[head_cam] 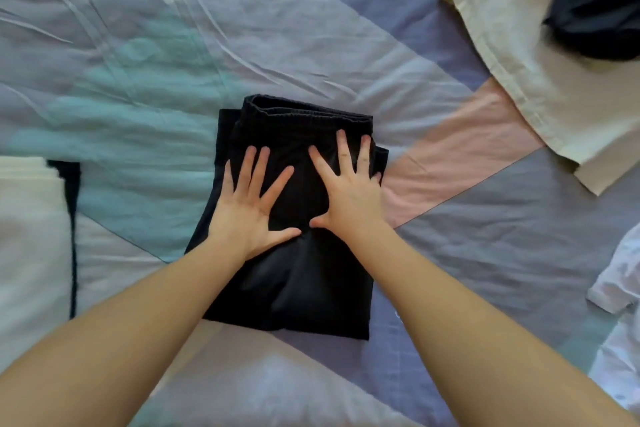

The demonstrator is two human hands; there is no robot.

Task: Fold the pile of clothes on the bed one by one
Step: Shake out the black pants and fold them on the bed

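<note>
On the bed, a folded black garment (294,218) is pressed flat under both hands.

The left hand (251,204) and the right hand (349,194) are laid side by side on its upper half, fingers straight and spread, nothing gripped; the elastic waistband is seen at the far edge, and the garment lies in the middle of the patchwork bedspread (138,55). This piece is judged nearly finished, with only smoothing left. A folded stack of pale and dark cloth (31,236) is set at the left edge, so some items are taken as done. Still to be folded, it seems: a cream garment (540,87) with a dark heap (595,0) on it at far right, and a crumpled white garment (620,305) at near right. The bedspread is wrinkled, in blocks of teal, lilac, pink and grey; nothing of the room beyond it is shown.
</note>
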